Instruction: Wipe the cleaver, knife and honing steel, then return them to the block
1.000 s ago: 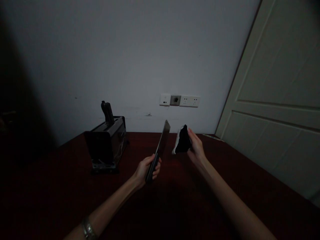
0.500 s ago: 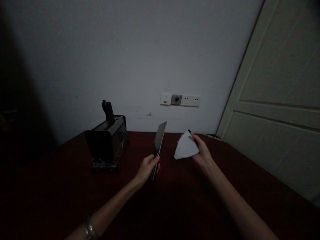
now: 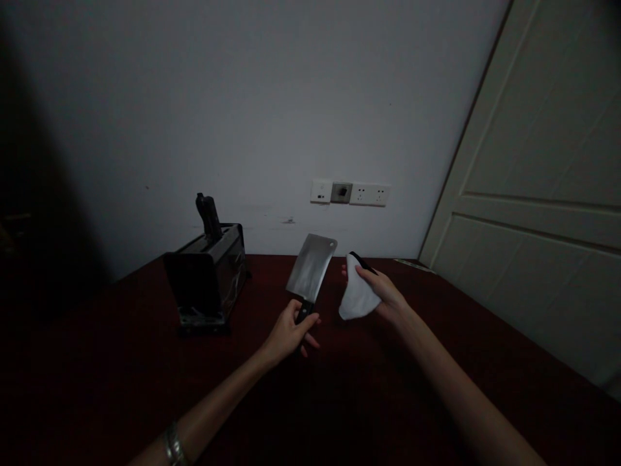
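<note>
Behind one dark red table (image 3: 121, 362) stood a grey wall, with one black knife block (image 3: 206, 278) (a single handle showing). One left hand (image 3: 287, 333) gripped one cleaver (image 3: 310, 268) upright above the table; one right hand (image 3: 383, 292) pinched one white cloth (image 3: 358, 296) just beside its blade.

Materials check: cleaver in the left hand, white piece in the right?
Cleaver: the blade looks like satin-finished steel, by its pale grey sheen. The handle is dark, plastic or wood, mostly covered by the left hand. Cloth in the right hand: soft matte white fabric, possibly paper. It droops in a limp fold.
</note>
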